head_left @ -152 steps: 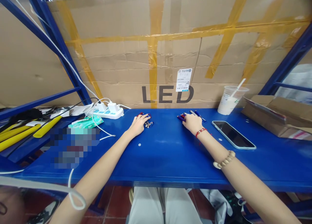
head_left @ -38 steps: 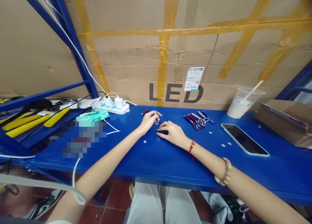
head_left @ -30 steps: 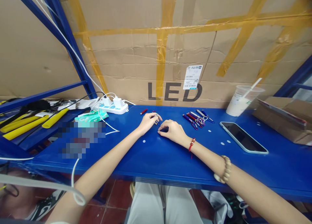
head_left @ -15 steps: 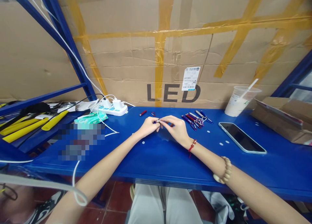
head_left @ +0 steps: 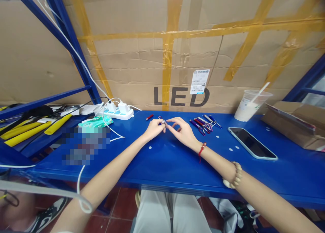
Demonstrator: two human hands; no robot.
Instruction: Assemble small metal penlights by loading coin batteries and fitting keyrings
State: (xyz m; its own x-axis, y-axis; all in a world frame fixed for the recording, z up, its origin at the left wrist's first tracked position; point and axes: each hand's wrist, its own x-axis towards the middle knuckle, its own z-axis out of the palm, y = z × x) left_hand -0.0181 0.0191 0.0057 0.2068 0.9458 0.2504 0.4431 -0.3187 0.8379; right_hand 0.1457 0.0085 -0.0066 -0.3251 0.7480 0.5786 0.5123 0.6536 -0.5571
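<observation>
Above the middle of the blue table, my left hand (head_left: 154, 130) is closed on a small silvery piece (head_left: 163, 122), mostly hidden by the fingers. My right hand (head_left: 183, 131) is just to its right. Its thumb and forefinger are a little apart, their tips close to the piece; whether they touch it is hard to tell. Behind my left hand lie a short red metal tube (head_left: 149, 117) and a small red clip (head_left: 160, 117), partly covered. To the right of my hands is a bunch of slim red, blue and silver tubes with carabiner clips (head_left: 203, 124).
A phone (head_left: 252, 143), a plastic cup with a straw (head_left: 247, 106) and an open cardboard box (head_left: 297, 124) stand on the right. On the left are a power strip (head_left: 122, 114), a green packet (head_left: 95, 122), white cables and yellow-handled items (head_left: 27, 133). A large carton (head_left: 142, 67) backs the table.
My right thumb and forefinger have parted from their pinch at the small piece. My left hand keeps its hold, turned slightly. The view has shifted a little.
</observation>
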